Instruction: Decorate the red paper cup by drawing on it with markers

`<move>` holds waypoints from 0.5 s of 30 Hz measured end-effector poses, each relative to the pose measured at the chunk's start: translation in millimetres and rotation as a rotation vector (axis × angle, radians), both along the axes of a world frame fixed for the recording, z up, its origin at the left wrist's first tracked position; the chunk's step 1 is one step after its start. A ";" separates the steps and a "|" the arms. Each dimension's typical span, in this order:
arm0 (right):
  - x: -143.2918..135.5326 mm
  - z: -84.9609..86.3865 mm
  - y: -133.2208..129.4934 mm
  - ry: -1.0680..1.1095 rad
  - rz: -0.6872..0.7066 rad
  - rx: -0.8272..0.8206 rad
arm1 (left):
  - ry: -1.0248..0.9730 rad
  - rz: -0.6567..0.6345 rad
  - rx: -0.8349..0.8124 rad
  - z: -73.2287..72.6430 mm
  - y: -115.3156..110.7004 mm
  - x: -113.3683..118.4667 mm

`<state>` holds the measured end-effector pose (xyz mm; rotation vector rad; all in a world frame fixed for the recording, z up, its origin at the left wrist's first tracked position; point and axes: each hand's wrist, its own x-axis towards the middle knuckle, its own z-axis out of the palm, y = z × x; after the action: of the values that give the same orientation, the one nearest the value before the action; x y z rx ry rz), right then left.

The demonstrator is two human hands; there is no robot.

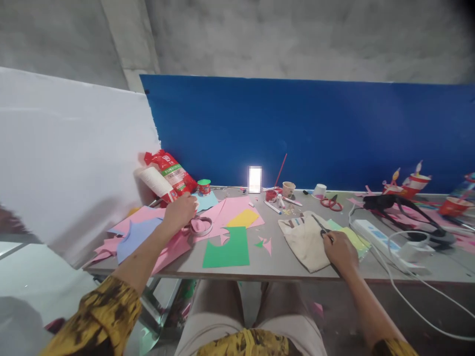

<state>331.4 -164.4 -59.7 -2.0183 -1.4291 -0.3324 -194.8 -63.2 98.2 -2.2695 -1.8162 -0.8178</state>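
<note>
At the left of the table my left hand (180, 212) is closed, its back toward me. Its fingertips curl round something pale that I cannot make out. Just below it a tape roll (202, 226) lies on pink paper (237, 203). My right hand (340, 251) grips a pair of dark scissors (322, 226) by the handles, blades pointing away over a cream cloth (302, 242). Between the hands lies a green sheet (230, 249) with a rounded piece cut from its upper left. A yellow piece of paper (243, 218) touches its top edge.
Behind my left hand are a stack of paper cups (156, 182) and a red plastic bag (172, 170). Red-handled scissors (331, 203) lie farther back. A power strip (382, 242) with white cables and black straps (411, 212) occupy the right side. A blue panel (297, 128) stands behind.
</note>
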 end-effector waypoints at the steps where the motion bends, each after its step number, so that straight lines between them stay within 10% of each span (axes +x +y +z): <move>1: -0.4 0.7 -0.1 0.007 0.004 0.006 | -0.016 0.006 -0.034 -3.1 6.9 -0.3; 8: -2.6 4.5 -4.0 0.086 0.040 0.041 | -0.340 0.035 -0.063 -17.6 3.6 -22.0; 15: -9.9 21.0 -7.0 0.288 0.032 0.266 | -0.878 0.035 0.175 -2.9 -78.0 -13.2</move>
<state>321.5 -171.4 -38.7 -1.7456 -1.1714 -0.1962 -208.0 -141.2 95.3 -1.8765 -1.9124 -2.1032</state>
